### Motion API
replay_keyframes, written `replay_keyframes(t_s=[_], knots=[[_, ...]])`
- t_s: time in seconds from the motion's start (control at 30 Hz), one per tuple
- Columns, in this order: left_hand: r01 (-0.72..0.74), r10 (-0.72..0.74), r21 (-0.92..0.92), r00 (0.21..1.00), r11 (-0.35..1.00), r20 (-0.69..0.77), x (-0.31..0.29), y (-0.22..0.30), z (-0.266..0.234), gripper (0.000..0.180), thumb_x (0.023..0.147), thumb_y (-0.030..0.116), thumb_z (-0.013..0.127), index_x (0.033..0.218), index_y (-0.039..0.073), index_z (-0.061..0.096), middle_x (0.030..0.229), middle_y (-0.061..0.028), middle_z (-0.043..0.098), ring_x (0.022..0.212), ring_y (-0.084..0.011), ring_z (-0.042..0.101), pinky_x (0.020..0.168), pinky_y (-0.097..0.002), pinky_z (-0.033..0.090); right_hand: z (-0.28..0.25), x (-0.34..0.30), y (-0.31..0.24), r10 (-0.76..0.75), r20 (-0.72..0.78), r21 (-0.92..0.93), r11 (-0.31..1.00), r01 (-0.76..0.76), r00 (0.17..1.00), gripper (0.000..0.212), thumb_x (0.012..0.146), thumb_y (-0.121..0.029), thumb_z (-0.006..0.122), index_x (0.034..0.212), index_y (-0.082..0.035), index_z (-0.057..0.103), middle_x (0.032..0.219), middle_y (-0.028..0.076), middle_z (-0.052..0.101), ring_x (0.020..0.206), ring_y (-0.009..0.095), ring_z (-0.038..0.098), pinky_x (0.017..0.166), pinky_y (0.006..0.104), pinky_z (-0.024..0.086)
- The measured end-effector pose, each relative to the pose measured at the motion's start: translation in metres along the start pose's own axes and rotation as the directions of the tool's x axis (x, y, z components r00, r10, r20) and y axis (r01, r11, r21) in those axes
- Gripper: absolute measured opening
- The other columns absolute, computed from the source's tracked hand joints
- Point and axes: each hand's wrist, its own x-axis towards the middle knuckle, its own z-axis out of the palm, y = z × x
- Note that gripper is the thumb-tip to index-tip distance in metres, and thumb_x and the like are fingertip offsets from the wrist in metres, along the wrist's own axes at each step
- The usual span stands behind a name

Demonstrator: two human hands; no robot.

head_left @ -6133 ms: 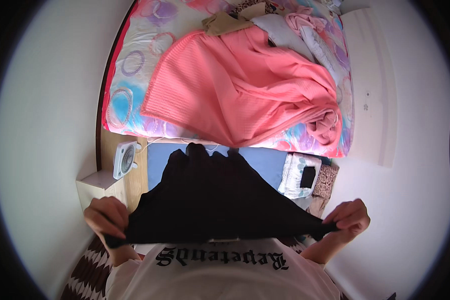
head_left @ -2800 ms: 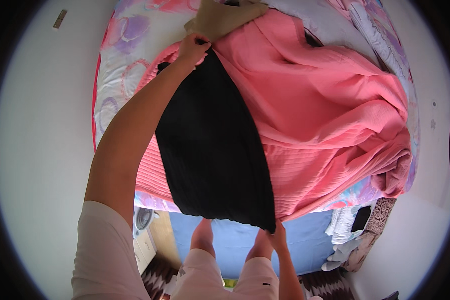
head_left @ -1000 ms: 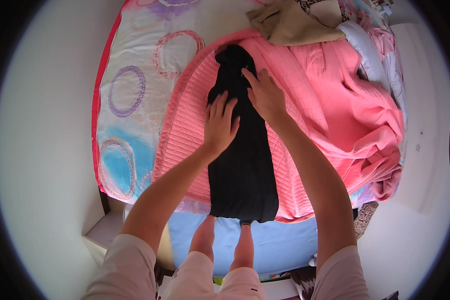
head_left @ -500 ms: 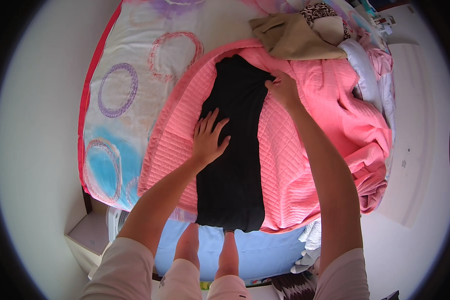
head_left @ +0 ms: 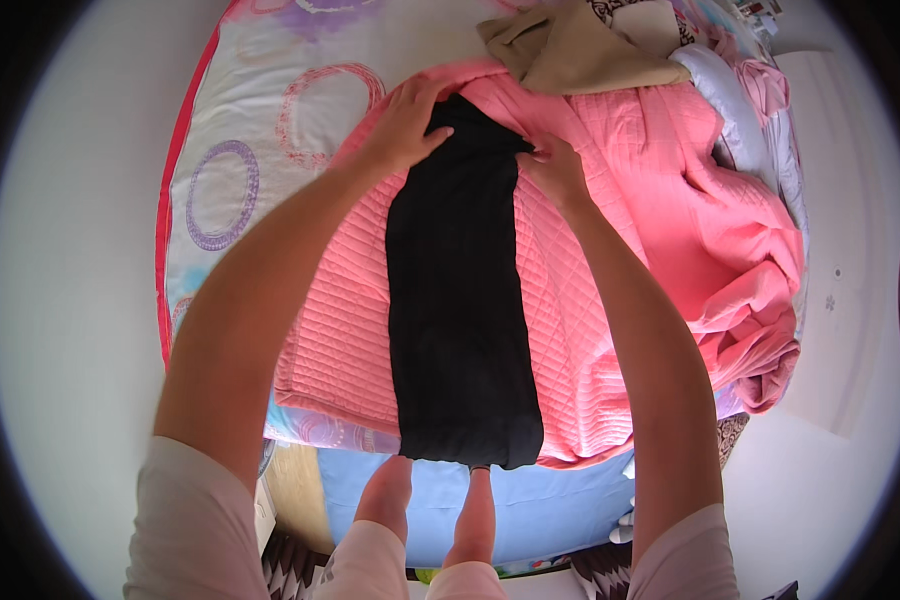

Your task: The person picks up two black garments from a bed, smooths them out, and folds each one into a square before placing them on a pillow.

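A long black garment (head_left: pixel 460 290), perhaps a dress, lies spread lengthwise in front of me on a pink quilted cover (head_left: pixel 335 340). Its narrower end points away, and its wide hem hangs over the near edge of the bed. My left hand (head_left: pixel 408 128) rests at the far left corner of the garment, thumb over the black cloth and fingers stretched out beyond. At the far right corner, my right hand (head_left: pixel 555 168) is closed in a pinch on the fabric. The cloth is drawn into slight creases there.
A tan piece of clothing (head_left: pixel 585 50) lies crumpled at the far side. White bedding (head_left: pixel 735 125) and a pink cloth (head_left: pixel 762 90) are heaped at the far right. A circle-patterned sheet (head_left: pixel 255 110) covers the left of the bed. Below the near edge is a blue surface (head_left: pixel 430 510).
My left hand has gone from the garment's middle up to its far left corner. My right hand keeps its pinch, shifted slightly left. The garment's far end now looks straighter across.
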Motion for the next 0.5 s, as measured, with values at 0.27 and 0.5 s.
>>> replay_keyframes(t_s=[0.27,0.5], knots=[[0.04,0.07,-0.295,0.933,0.955,0.352,0.025,-0.012,-0.003,0.027,0.088,0.011,0.077,0.109,0.005,0.06,0.096,-0.0096,0.064,0.087,-0.0236,0.062,0.079,-0.0378,0.05,0.025,0.002,0.012,0.017,-0.003,0.014,1.0,-0.017,1.0,0.05,0.078,-0.032,0.088,0.111,0.002,0.072,0.11,0.016,0.075,0.1,0.025,0.071,0.087,0.0361,0.056],[0.121,-0.043,-0.228,0.946,0.966,0.322,0.021,0.013,-0.024,0.024,0.092,0.007,0.074,0.098,0.002,0.051,0.081,-0.0082,0.057,0.069,-0.0194,0.055,0.064,-0.036,0.045,0.003,-0.002,0.012,0.005,-0.06,0.124,0.992,0.002,0.998,0.032,0.078,-0.02,0.088,0.097,-0.002,0.069,0.088,0.007,0.068,0.079,0.017,0.064,0.077,0.0339,0.055]])
